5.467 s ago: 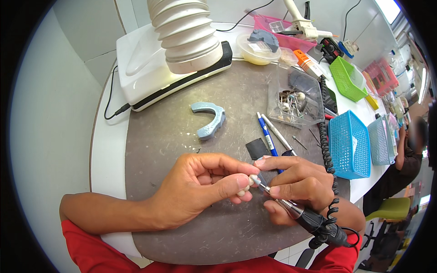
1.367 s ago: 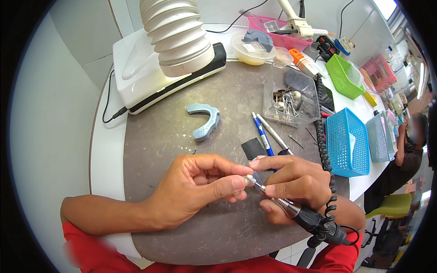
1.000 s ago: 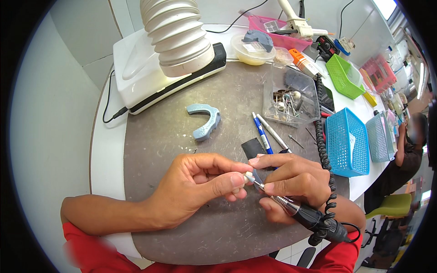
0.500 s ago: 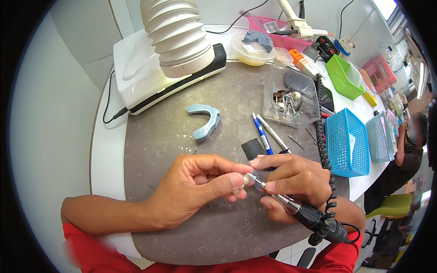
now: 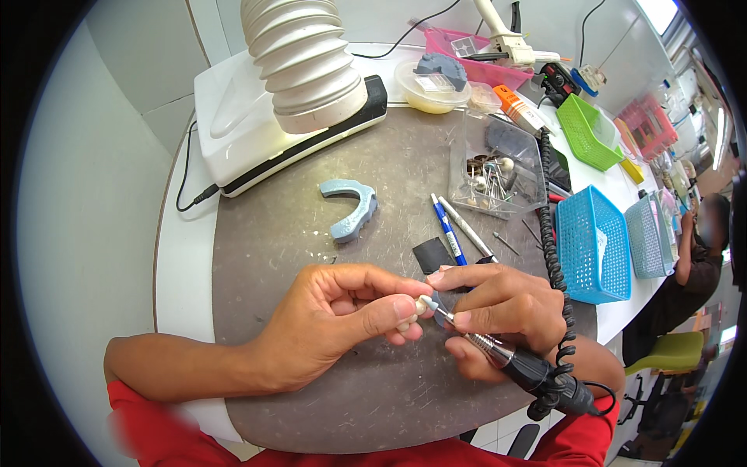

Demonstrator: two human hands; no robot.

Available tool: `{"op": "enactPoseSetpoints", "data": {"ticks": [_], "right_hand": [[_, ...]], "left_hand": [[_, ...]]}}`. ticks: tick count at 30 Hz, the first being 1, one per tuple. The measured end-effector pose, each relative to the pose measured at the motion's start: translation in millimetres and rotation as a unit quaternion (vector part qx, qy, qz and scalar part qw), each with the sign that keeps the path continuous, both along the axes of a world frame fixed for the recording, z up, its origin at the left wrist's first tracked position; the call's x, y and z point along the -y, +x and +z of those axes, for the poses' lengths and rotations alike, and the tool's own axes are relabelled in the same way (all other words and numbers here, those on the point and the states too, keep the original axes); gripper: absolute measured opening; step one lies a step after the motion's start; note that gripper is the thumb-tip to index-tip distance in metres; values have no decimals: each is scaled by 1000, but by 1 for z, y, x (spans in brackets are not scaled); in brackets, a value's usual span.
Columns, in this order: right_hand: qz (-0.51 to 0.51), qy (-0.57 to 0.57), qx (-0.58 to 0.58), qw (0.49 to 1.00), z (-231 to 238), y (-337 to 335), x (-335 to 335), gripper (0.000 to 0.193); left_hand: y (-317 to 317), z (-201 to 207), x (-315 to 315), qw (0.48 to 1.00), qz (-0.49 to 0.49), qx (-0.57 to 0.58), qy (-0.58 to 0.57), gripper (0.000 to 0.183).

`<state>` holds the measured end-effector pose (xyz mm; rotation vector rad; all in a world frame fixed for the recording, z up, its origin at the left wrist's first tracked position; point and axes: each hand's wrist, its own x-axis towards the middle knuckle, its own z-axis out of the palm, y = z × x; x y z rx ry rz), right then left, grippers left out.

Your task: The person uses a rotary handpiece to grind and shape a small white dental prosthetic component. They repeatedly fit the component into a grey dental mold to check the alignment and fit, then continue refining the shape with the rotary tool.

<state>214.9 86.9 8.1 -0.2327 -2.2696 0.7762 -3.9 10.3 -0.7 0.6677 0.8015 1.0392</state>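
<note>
Between thumb and fingers, my left hand [image 5: 334, 323] pinches a small cream-coloured dental bridge [image 5: 421, 306], its tooth-shaped units partly hidden by the fingertips. My right hand [image 5: 513, 307] grips a black and silver rotary handpiece [image 5: 537, 372] like a pen. The pale conical grinding tip [image 5: 433, 305] meets the bridge, or sits right beside it; contact is too small to tell. Both hands are close together over the front of the grey-brown work mat [image 5: 272, 280]. Beyond them lies a blue-grey horseshoe-shaped dental model [image 5: 366, 208], with pale crumbs near it.
A white machine [image 5: 233, 117] with a ribbed hose [image 5: 303, 62] stands at back left. Pens [image 5: 449, 229], a black square [image 5: 432, 255] and a clear box of burs [image 5: 498, 175] lie ahead. The handpiece's coiled cord [image 5: 551, 249] runs past blue baskets [image 5: 593, 245]. Another person [image 5: 692, 257] sits far right.
My hands barely move; the bridge is turned very slightly in my left fingers against the tip. Everything else stays put.
</note>
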Motion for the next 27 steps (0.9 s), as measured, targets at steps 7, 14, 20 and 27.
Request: {"op": "enactPoseSetpoints", "data": {"ticks": [7, 14, 20, 27], "right_hand": [[7, -8, 0, 1000, 1, 0, 1, 33], [5, -10, 3, 1000, 0, 1, 1, 34], [2, -5, 7, 1000, 0, 1, 1, 35], [-2, -2, 1, 1000, 0, 0, 1, 35]], "left_hand": [[0, 0, 1, 1000, 1, -3, 1, 19], [0, -1, 1, 1000, 1, -2, 0, 19], [0, 0, 0, 1000, -1, 0, 0, 20], [0, 1, 0, 1000, -3, -5, 0, 20]]}}
